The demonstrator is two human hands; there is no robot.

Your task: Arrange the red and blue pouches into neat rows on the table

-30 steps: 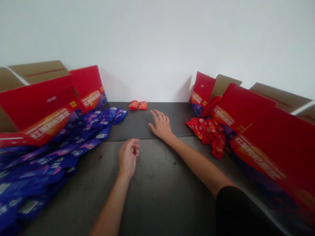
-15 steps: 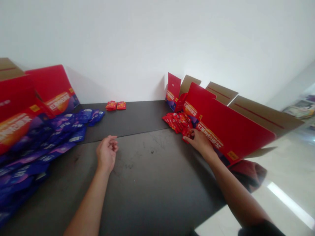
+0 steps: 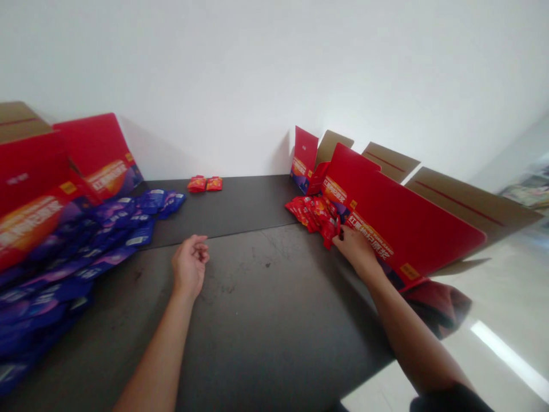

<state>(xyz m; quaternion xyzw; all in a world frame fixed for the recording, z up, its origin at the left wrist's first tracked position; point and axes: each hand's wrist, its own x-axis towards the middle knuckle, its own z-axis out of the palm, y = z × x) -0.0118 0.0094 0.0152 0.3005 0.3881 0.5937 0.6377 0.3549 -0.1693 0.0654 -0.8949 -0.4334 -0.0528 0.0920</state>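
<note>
My left hand [image 3: 191, 264] hovers over the dark table with its palm turned inward and its fingers loosely curled; I see nothing in it. At the right, my right hand [image 3: 357, 249] pinches the edge of a red sachet [image 3: 329, 231] between thumb and fingers. That sachet lies at the near end of a pile of red sachets [image 3: 309, 210], which leans against a red printed carton [image 3: 403, 223]. Two small stacks of red sachets, a left one [image 3: 197, 183] and a right one [image 3: 214, 183], sit side by side at the back, near the wall.
A large heap of blue sachets [image 3: 107, 234] spreads along the left side, in front of red cartons [image 3: 96, 151]. The dark table [image 3: 257, 320] has a seam across it. Another carton [image 3: 303, 160] stands at the back right. Dark red cloth [image 3: 440, 303] hangs below the right carton.
My right hand has shifted slightly, its fingers now closing on the near red sachet, which sits at a different angle. The view has moved a little; my left hand keeps its pose.
</note>
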